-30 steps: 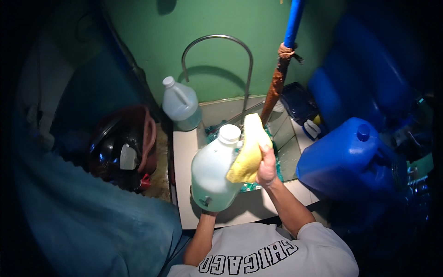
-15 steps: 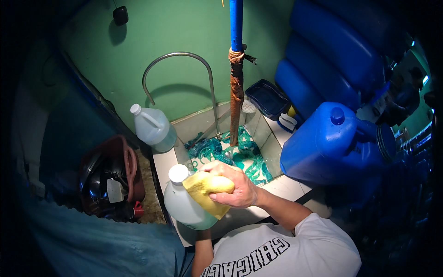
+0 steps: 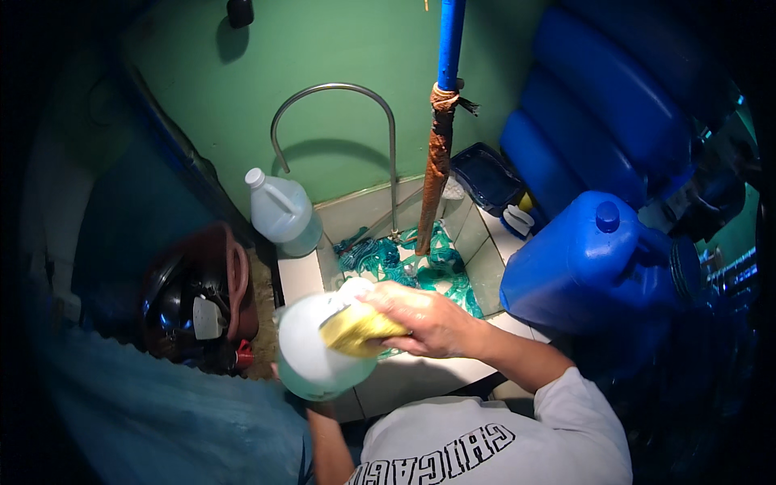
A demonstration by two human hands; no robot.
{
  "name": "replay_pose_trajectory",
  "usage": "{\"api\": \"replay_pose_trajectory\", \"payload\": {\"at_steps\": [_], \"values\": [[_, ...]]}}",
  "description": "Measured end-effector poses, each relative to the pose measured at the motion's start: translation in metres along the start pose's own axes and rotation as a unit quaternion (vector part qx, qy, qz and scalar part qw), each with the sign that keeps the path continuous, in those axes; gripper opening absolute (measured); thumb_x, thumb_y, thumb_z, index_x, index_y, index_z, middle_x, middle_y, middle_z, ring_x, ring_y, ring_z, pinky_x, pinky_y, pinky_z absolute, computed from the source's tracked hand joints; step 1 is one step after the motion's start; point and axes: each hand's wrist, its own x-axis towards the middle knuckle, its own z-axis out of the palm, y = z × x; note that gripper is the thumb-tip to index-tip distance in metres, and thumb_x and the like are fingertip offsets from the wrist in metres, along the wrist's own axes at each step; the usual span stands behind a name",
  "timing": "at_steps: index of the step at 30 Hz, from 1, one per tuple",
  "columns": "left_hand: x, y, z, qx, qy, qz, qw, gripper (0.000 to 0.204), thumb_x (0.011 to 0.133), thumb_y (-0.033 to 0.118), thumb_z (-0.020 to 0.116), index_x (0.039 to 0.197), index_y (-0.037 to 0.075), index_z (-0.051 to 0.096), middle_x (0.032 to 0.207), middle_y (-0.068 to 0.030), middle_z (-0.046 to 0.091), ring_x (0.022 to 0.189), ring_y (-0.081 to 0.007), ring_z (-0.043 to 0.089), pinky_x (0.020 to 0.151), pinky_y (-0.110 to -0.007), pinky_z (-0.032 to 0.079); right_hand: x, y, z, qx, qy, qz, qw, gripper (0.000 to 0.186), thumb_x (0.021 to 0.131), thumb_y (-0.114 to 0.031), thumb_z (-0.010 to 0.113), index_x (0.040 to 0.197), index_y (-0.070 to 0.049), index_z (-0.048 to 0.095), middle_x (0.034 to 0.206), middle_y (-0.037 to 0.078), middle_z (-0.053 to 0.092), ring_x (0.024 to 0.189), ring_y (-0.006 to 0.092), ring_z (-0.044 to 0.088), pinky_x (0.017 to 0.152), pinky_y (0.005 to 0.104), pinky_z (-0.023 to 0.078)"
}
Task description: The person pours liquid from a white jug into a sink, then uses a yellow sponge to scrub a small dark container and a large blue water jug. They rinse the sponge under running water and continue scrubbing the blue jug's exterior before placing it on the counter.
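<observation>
A translucent plastic jug (image 3: 307, 372) with a white cap (image 3: 354, 288) and pale green liquid is held tilted over the sink's front edge. Yellow cloth (image 3: 356, 330) is bunched in my right hand (image 3: 428, 319), whose fingers are closed round it and press it against the jug's upper side. My left hand (image 3: 318, 406) supports the jug from beneath and behind; the jug hides most of it, and only the wrist and a bit of finger show. Under the tap, the tiled sink (image 3: 477, 279) contains wet green netting-like material (image 3: 453, 267).
Another similar jug (image 3: 287, 214) stands on the left ledge. A curved metal tap (image 3: 392, 162) and a wrapped blue pole (image 3: 436, 153) rise at the sink. Large blue containers (image 3: 566, 250) crowd the right. A dark tray (image 3: 485, 178) and a reddish tub of dishes (image 3: 238, 283) flank the sink.
The jug has turned and tilted, its cap swinging right toward my right hand. The cloth now presses on its upper side. The view has shifted slightly left.
</observation>
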Motion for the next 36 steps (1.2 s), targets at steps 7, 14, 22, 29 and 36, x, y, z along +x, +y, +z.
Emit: {"api": "replay_pose_trajectory", "payload": {"at_steps": [7,14,22,29,36], "values": [[0.042,0.094,0.190,0.358,-0.158,0.110,0.914,0.107,0.073,0.059,0.064,0.155,0.001,0.029,0.144,-0.0189,0.047,0.131,-0.0318,0.050,0.110,-0.044,0.040,-0.052,0.049,0.091,0.422,0.392,0.185,0.796,0.045,0.101,-0.016,0.060,0.140,0.005,0.047,0.122,0.006,0.063,0.110,0.0147,0.058,0.101,0.0275,0.044],[0.054,0.085,0.230,0.570,-0.196,0.117,0.789,0.115,0.061,0.055,0.070,0.154,0.002,0.030,0.136,-0.0192,0.048,0.125,-0.0324,0.050,0.108,-0.043,0.039,-0.076,0.065,0.106,0.530,0.543,0.285,0.586,0.063,0.096,-0.008,0.053,0.154,-0.010,0.028,0.143,0.012,0.048,0.131,0.0259,0.048,0.110,0.0459,0.041],[0.051,-0.043,-0.015,-0.093,-0.027,-0.047,0.994,0.088,0.092,0.072,0.027,0.146,0.005,0.048,0.150,-0.0186,0.047,0.133,-0.0408,0.048,0.111,-0.056,0.039,-0.007,0.043,0.004,0.183,0.132,0.169,0.959,0.041,0.085,0.000,0.063,0.125,0.007,0.061,0.112,0.013,0.063,0.103,0.0233,0.062,0.092,0.0321,0.048],[0.049,0.063,0.164,0.378,-0.164,0.019,0.911,0.103,0.078,0.053,0.070,0.155,0.005,0.022,0.142,-0.0182,0.044,0.130,-0.0347,0.049,0.109,-0.047,0.043,-0.050,0.071,0.113,0.563,0.527,0.264,0.579,0.056,0.099,-0.033,0.040,0.147,-0.004,0.041,0.123,0.009,0.063,0.111,0.0227,0.063,0.099,0.0385,0.051],[0.068,0.058,0.218,0.474,-0.251,0.009,0.844,0.104,0.078,0.061,0.068,0.155,0.006,0.025,0.145,-0.0203,0.039,0.137,-0.0358,0.039,0.114,-0.045,0.033,-0.066,0.066,0.082,0.549,0.532,0.153,0.626,0.075,0.099,-0.065,0.024,0.159,-0.020,0.024,0.158,0.007,0.033,0.140,0.0346,0.041,0.115,0.0541,0.036]]}}
